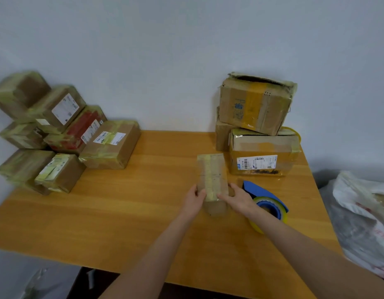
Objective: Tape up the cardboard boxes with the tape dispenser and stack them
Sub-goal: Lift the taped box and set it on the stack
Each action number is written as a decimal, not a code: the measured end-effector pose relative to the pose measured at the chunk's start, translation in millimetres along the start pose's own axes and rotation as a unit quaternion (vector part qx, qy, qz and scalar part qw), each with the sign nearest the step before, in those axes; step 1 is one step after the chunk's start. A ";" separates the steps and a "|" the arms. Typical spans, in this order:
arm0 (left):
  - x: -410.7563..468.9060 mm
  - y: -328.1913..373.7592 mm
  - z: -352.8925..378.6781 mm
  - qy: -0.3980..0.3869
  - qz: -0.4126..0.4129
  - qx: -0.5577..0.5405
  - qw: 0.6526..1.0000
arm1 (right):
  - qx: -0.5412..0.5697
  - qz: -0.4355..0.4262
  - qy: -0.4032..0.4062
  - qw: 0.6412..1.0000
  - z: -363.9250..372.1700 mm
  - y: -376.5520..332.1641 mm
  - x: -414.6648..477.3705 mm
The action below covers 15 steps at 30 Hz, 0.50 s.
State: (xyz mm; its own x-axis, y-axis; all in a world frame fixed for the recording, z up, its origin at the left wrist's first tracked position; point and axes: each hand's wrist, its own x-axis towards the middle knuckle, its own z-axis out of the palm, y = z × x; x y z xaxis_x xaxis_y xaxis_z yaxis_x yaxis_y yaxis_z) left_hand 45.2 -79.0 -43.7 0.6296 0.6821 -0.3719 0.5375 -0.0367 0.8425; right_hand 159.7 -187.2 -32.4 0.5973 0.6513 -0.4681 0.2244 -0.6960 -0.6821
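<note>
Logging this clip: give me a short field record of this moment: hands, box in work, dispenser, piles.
surface: wooden table
box in work: small box, tape along its top, mid-table
left hand: holds the box's near left edge
right hand: holds its near right edge
tape dispenser: blue, on the table beside the right hand, not held
left pile: taped boxes stacked by the wall
right pile: worn boxes, top one gaping
off table: plastic bag
</note>
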 end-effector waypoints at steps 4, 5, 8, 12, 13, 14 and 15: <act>3.8 12.6 -16.9 0.031 0.014 -0.028 0.999 | 0.031 -0.013 0.023 0.999 4.4 -17.7 8.5; 5.7 17.6 -24.1 0.050 0.021 -0.028 0.998 | 0.032 -0.025 0.028 0.999 4.8 -25.1 13.0; 3.5 36.2 -49.6 0.112 0.046 -0.021 0.992 | 0.051 -0.067 0.025 0.996 4.7 -51.6 22.4; 1.8 53.3 -97.7 0.177 0.083 -0.002 0.981 | 0.109 -0.112 -0.013 0.988 10.9 -100.6 28.7; 2.4 55.5 -110.1 0.188 0.084 0.006 0.979 | 0.130 -0.122 -0.028 0.984 14.7 -112.1 31.8; 3.6 57.6 -121.9 0.196 0.084 0.011 0.977 | 0.148 -0.131 -0.037 0.980 17.7 -125.1 33.3; 6.5 58.9 -133.8 0.203 0.083 0.015 0.975 | 0.158 -0.139 -0.040 0.977 20.8 -138.1 36.4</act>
State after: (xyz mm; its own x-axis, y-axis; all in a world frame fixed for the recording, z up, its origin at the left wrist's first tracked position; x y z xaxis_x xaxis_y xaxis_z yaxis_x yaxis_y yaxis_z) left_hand 5.8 21.0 55.6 0.4383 0.8979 -0.0407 0.4674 -0.1890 0.8636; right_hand 134.4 -61.1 33.2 0.4821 0.8319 -0.2746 0.1128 -0.3698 -0.9222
